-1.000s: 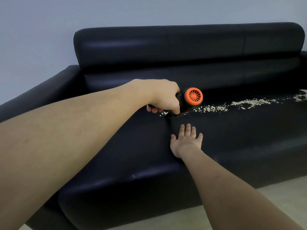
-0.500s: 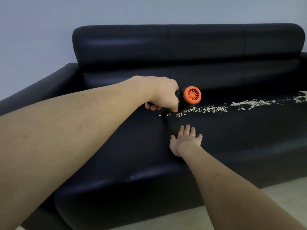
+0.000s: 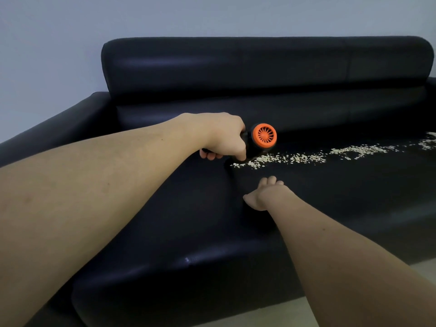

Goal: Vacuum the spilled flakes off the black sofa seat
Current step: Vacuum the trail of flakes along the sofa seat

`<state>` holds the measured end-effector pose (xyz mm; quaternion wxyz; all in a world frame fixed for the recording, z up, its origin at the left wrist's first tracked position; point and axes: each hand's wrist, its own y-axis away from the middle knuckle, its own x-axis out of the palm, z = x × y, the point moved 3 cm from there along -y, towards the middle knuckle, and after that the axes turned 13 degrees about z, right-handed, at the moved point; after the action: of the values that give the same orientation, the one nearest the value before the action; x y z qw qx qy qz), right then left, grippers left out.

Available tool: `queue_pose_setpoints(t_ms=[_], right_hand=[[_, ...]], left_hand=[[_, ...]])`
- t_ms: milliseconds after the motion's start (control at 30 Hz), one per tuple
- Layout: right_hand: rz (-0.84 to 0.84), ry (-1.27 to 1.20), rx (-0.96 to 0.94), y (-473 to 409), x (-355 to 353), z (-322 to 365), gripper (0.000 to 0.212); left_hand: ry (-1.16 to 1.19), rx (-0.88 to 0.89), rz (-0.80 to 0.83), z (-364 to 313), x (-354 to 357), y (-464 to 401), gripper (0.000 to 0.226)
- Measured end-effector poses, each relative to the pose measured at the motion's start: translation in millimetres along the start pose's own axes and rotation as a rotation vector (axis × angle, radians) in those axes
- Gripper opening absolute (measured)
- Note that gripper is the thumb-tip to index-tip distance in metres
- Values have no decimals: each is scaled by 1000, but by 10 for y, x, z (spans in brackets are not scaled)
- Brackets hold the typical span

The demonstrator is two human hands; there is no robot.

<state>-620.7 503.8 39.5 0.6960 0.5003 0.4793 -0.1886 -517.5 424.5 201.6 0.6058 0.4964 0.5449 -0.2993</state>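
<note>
My left hand (image 3: pixel 224 138) grips a small black handheld vacuum (image 3: pixel 263 136) with an orange vented end cap, its nozzle down at the left end of the flakes. A trail of pale flakes (image 3: pixel 306 158) runs rightward across the black sofa seat (image 3: pixel 342 185) to the right edge of view. My right hand (image 3: pixel 264 193) rests on the seat just in front of the flakes, fingers bent downward against the leather and holding nothing.
The sofa's backrest (image 3: pixel 259 64) rises behind the seat and its left armrest (image 3: pixel 59 131) runs along the left. A seam between cushions (image 3: pixel 232 185) lies near my right hand. Pale floor (image 3: pixel 271 315) shows below the sofa front.
My right hand has gone from lying flat with spread fingers to arched, fingertips bent down on the seat. The vacuum stays at the left end of the flakes.
</note>
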Motion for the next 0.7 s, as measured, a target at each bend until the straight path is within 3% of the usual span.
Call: queue_pose_setpoints(t_ms=[333,700], right_hand=[[-74,3,-78,-237,134,-300,84],[-36,14,-209,-287,103,-480,74]], left_hand=[[17,13,6,28,-13,-146,27],[36,8,13,-158,-43,-201,30]])
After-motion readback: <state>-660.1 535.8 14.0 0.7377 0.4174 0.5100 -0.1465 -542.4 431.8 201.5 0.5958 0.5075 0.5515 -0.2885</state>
